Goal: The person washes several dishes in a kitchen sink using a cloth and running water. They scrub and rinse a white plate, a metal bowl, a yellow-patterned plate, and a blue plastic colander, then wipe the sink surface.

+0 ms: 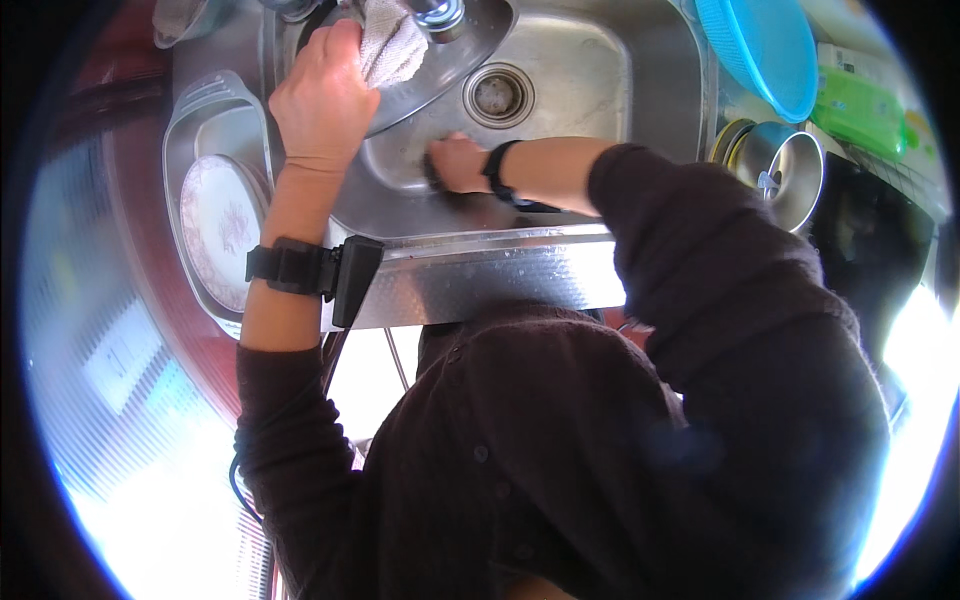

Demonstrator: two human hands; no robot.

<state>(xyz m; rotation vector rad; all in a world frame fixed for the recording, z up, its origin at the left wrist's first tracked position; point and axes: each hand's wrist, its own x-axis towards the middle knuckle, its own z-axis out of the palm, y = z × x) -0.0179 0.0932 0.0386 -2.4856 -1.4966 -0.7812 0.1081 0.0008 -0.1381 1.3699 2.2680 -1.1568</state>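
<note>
My left hand (pixel 326 97) is closed at the edge of a light, striped cloth (pixel 394 49), by the base of the faucet (pixel 441 13). Below the cloth, a round metal pan or lid (pixel 469 49) leans over the sink's left side; its far part is cut off by the frame. My right hand (pixel 459 163) is down inside the stainless steel sink (pixel 577 82), low near its front wall and just short of the drain (pixel 498 95). It is motion-blurred. Something dark shows at its fingers, too unclear to name.
Left of the sink, a rectangular basin (pixel 201 135) holds white patterned plates (pixel 223 229). On the right are a blue plastic basket (pixel 772 60), a green container (pixel 859 112) and a metal pot (pixel 799 176) with a utensil inside. The steel counter edge (pixel 465 277) runs before my body.
</note>
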